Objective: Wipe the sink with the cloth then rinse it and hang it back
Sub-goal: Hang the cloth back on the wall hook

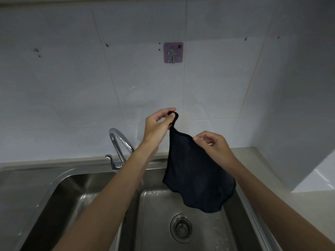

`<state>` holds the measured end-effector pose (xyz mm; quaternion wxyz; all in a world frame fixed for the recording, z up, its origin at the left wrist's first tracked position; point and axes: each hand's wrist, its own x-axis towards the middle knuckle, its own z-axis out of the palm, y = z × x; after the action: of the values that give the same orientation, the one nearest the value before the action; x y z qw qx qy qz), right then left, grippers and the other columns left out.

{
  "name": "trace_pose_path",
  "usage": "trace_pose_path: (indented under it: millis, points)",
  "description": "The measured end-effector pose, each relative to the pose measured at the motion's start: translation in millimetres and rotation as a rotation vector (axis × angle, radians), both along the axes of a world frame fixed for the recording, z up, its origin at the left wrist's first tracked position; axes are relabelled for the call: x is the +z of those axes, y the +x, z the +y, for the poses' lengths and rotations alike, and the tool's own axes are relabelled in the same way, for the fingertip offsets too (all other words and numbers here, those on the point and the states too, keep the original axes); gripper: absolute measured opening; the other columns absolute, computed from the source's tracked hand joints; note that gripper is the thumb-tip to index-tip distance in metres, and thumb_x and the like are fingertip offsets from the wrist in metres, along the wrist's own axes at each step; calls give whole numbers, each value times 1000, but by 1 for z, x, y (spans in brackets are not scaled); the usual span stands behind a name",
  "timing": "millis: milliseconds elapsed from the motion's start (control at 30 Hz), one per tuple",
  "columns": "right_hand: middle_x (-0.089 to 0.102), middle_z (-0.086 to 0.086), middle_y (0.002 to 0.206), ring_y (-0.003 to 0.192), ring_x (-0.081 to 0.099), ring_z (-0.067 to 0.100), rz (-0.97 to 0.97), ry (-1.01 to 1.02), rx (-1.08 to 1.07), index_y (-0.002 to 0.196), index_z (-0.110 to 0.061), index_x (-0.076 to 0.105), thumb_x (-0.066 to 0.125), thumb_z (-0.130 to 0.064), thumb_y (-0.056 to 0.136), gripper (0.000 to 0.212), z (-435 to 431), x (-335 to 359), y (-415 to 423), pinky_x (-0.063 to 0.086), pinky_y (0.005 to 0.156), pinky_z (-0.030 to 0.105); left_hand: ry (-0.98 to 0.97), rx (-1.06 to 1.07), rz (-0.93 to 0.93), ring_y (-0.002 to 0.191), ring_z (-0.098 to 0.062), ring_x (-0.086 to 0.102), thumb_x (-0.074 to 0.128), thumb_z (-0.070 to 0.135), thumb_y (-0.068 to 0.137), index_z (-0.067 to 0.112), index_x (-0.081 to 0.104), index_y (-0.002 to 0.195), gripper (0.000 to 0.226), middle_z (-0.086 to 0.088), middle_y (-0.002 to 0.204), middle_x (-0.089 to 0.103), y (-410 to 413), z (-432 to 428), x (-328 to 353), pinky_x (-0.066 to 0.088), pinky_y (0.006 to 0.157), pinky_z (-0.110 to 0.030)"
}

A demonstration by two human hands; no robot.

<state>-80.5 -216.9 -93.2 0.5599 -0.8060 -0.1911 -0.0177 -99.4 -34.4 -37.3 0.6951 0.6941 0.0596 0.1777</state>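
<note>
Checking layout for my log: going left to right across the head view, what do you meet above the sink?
Faucet → left hand pinching the cloth by its loop → right hand pinching its top edge.

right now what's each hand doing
Left hand: pinching the loop of the dark cloth.
Right hand: pinching the cloth's top edge.
</note>
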Motion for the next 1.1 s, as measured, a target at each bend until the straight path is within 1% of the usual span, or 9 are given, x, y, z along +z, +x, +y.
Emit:
trace_pose_path:
  millis: [200, 367, 500, 600, 767, 867, 933, 1000, 1100]
  points:
    - [61, 17, 80, 65, 50, 10, 38, 207, -32, 97, -27, 72, 62, -44, 86, 23, 24, 35, 21, 49, 77, 30, 215, -39, -63, 86, -5, 61, 57, 9, 89, 22, 70, 97, 20, 7, 92, 64, 16, -4, 11, 52, 67, -18]
    - [51, 9, 69, 66, 46, 13, 56, 292, -59, 86, -26, 73, 70, -37, 81, 12, 41, 51, 37, 42, 69, 26, 405, -68, -134, 82, -19, 65, 59, 5, 89, 21, 62, 110, 26, 7, 90, 62, 30, -7, 17, 56, 76, -36]
    - [47, -3, 58, 56, 45, 4, 21, 293, -128, 81, -24, 71, 73, -31, 79, 7, 45, 53, 54, 38, 65, 17, 518, -26, -145, 74, -29, 66, 63, 7, 88, 18, 59, 115, 30, 10, 86, 63, 44, -4, 21, 56, 76, -38]
    - [57, 1, 67, 67, 52, 10, -38, 315, -173, 77, -27, 70, 71, -28, 81, 4, 53, 59, 66, 44, 72, 25, 446, 63, -125, 78, -24, 67, 67, 11, 85, 12, 65, 107, 23, 7, 81, 64, 56, -1, 29, 57, 75, -35]
    - [54, 1, 56, 54, 47, 15, -88, 309, -161, 76, -27, 64, 62, -28, 87, 11, 73, 85, 91, 40, 59, 28, 123, 136, -43, 77, -19, 70, 66, 14, 84, 12, 74, 90, 10, -2, 88, 73, 81, 3, 52, 58, 75, -32]
    - [56, 5, 59, 53, 48, 16, -118, 289, -158, 77, -27, 64, 60, -36, 87, 14, 84, 100, 108, 39, 57, 30, 109, 92, -58, 72, -11, 68, 67, 25, 85, 16, 75, 93, 14, 1, 88, 74, 92, 6, 64, 51, 57, -11]
    - [59, 5, 60, 54, 50, 16, -148, 261, -174, 76, -29, 63, 59, -39, 87, 15, 90, 107, 119, 41, 58, 31, 128, 100, -76, 69, -9, 66, 67, 25, 85, 16, 75, 94, 16, 2, 87, 74, 101, 9, 71, 46, 51, -8]
    - [59, 5, 60, 54, 50, 16, -172, 234, -193, 77, -29, 63, 59, -39, 88, 16, 93, 111, 129, 41, 59, 30, 118, 128, -106, 76, -16, 69, 69, 22, 83, 12, 75, 93, 15, -2, 86, 74, 111, 14, 76, 58, 67, -23]
    - [60, 6, 62, 55, 52, 16, -194, 198, -215, 78, -27, 65, 58, -41, 87, 19, 96, 115, 143, 41, 58, 29, 114, 182, -129, 80, -21, 69, 68, 18, 81, 13, 74, 82, 8, -4, 81, 72, 126, 18, 79, 58, 80, -44]
